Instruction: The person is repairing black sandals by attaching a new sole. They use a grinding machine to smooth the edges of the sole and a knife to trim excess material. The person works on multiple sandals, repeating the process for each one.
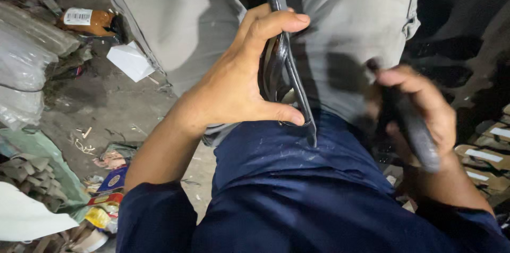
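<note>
My left hand (pixel 239 80) grips a dark, flat, curved piece with a shiny black edge (pixel 297 93), held upright against my grey shirt, thumb below and fingers wrapped over the top. My right hand (pixel 419 107) is closed around a dark cylindrical tool handle (pixel 419 136) that points down and to the right; it looks blurred. The two hands are apart, with the dark piece between them. My lap in dark blue cloth (pixel 297 189) fills the lower middle.
A dirty floor (pixel 106 104) lies to the left with a brown bottle (pixel 87 19), a white paper scrap (pixel 130 61), plastic sheeting (pixel 24 72) and colourful wrappers (pixel 109 189). Cardboard-like pieces (pixel 486 157) are stacked at the right.
</note>
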